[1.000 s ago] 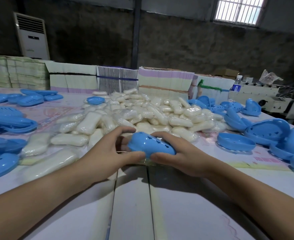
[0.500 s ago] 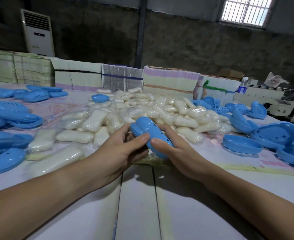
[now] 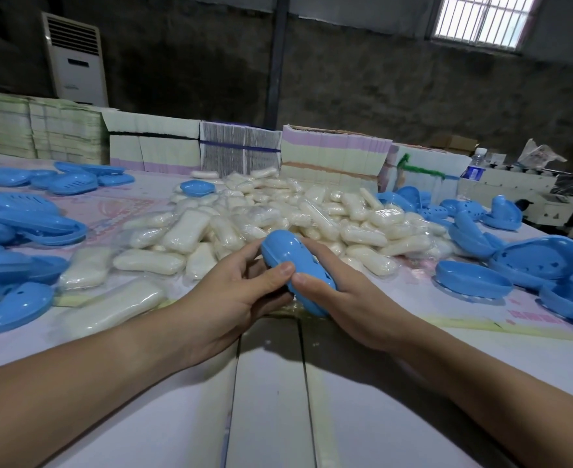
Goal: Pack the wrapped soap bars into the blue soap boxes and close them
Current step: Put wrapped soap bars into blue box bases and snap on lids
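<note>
Dim room; main light is the barred window (image 3: 481,20) top right, blown out to near white, with the back wall (image 3: 379,96) dark and muddy. Soft shadows from both forearms fall on the white table (image 3: 271,400) toward the camera, and there are small glare spots on the blue soap boxes (image 3: 531,261) at right. Wide-angle bending at the edges: the air conditioner (image 3: 75,59) leans, the wrapped soap bars (image 3: 109,305) lower left are smeared and soft, centre is reasonably sharp.
</note>
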### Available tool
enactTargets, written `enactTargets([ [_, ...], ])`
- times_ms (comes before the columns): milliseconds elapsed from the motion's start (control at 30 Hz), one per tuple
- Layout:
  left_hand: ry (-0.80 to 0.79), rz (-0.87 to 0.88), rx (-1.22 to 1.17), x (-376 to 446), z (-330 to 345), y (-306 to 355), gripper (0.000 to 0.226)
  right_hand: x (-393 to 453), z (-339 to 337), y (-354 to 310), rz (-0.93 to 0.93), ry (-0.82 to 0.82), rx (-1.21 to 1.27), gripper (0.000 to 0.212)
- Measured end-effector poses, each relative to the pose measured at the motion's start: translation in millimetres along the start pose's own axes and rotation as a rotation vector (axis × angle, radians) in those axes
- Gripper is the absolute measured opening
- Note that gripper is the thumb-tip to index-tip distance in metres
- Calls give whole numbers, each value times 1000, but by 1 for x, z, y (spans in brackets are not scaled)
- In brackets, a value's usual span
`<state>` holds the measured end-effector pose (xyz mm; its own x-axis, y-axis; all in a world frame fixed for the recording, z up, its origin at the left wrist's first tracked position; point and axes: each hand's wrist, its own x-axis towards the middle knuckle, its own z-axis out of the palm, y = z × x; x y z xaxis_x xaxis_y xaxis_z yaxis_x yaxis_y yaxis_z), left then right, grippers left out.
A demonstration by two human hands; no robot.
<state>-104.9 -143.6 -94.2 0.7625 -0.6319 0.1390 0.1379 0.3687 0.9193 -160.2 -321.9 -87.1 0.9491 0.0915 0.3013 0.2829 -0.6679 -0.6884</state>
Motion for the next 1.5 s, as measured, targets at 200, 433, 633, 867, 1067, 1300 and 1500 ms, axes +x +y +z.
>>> enactTargets([
  [200,7,14,-53,-1,-1,1,52,-2,-2,-4,-44,-47,-53,78],
  [433,16,66,15,5,-6,1,61,-1,-14,-3,-145,255,-344,61],
  [633,13,296,666,2,-15,3,53,-9,-32,0,-167,164,-208,36],
  [867,62,440,906,-2,-18,10,40,-6,-33,3,-138,62,-167,42],
  [1067,69,505,965,0,-21,9,48,-10,-38,4,-164,32,-151,45],
  [1300,-7,665,1108,-2,-24,7,41,-9,-34,1,-80,-97,-34,55],
  [1500,-67,701,1202,-3,-23,6,44,-11,-30,-7,-81,-123,-12,57],
])
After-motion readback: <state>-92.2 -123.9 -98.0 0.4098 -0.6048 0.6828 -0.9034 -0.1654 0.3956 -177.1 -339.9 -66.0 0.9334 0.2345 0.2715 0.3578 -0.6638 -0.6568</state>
